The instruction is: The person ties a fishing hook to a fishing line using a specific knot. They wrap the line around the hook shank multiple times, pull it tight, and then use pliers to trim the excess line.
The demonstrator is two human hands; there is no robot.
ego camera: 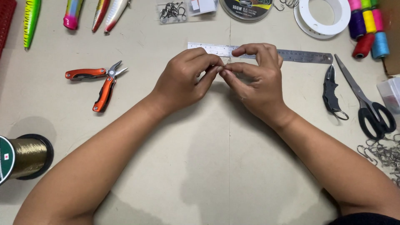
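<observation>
Risk: the tiny hook [224,66] could slip from the pinch or prick a fingertip, judging by how little of it shows.
Left hand [185,79]: fingers curled narrow, thumb and forefinger pinching the small metal piece.
Right hand [254,79]: forefinger arched over, thumb tip meeting the left hand's at the same piece.
Pose: both forearms angle in from the near bench edge, wrists raised.
Place: mid-bench, just before the steel ruler [304,55].
Nearby: orange multi-tool pliers [100,81] left; folding knife [332,89] and scissors [366,104] right.
</observation>
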